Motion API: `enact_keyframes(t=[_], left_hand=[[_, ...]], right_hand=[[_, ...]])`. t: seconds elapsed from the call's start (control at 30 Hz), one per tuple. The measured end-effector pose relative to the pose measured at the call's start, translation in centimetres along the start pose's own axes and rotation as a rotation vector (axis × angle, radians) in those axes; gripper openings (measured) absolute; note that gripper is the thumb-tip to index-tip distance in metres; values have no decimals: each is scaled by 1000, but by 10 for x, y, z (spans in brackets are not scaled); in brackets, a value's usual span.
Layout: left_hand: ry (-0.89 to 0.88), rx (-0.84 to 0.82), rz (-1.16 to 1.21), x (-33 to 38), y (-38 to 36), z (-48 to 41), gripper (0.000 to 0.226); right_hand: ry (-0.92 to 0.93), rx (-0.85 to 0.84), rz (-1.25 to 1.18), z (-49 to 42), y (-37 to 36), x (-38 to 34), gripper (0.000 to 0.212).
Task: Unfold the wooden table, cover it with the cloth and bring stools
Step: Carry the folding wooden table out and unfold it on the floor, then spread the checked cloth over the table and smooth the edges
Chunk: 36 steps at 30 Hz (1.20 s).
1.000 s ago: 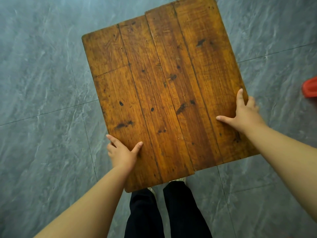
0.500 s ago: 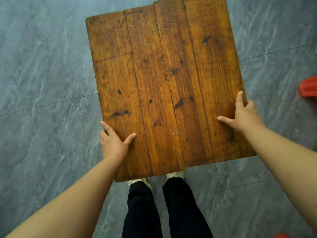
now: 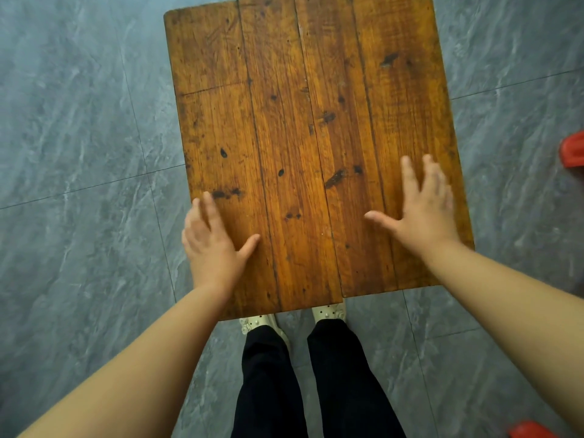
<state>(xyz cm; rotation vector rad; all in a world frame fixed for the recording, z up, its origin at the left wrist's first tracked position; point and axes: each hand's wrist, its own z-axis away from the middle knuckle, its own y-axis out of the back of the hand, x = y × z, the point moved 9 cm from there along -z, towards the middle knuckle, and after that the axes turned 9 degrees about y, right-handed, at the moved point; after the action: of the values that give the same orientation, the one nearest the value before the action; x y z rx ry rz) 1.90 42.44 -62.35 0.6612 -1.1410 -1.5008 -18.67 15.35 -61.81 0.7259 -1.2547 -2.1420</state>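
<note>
The wooden table [image 3: 300, 128] fills the upper middle of the view, its worn brown plank top seen from straight above. My left hand [image 3: 211, 245] lies on the top near its left edge, fingers spread, thumb pointing right. My right hand [image 3: 423, 207] hovers flat over the right side of the top with fingers apart and slightly blurred, gripping nothing. Neither hand holds anything. The table's legs are hidden under the top. No cloth is in view.
Grey marbled floor tiles [image 3: 79, 153] surround the table. My legs in black trousers [image 3: 316, 380] and pale shoes stand at the table's near edge. A red object [image 3: 573, 150] shows at the right edge, another red object [image 3: 531, 431] at the bottom right corner.
My right hand has let go of the table's right edge and lifted over the top with fingers spread. My left hand has opened flat on the top. The table sits more squarely in front of me.
</note>
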Motion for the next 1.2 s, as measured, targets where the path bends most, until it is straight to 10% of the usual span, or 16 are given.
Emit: enact_keyframes(t=[0.13,0.57,0.87,1.2], left_hand=[[-287,-142,-228,32,-29,22,104],[-179,-390,-256,50,68,33,60],[-187,253,135,2,394,176,47],[59,688,195,-164,566,314,46]], right_hand=[[170,-179,76,12,-45,-51,119],[181,-369,86,20,50,-107,83],[707,346,-189,187,348,-285,47],[1129,412,-156,352,422,-499,59]])
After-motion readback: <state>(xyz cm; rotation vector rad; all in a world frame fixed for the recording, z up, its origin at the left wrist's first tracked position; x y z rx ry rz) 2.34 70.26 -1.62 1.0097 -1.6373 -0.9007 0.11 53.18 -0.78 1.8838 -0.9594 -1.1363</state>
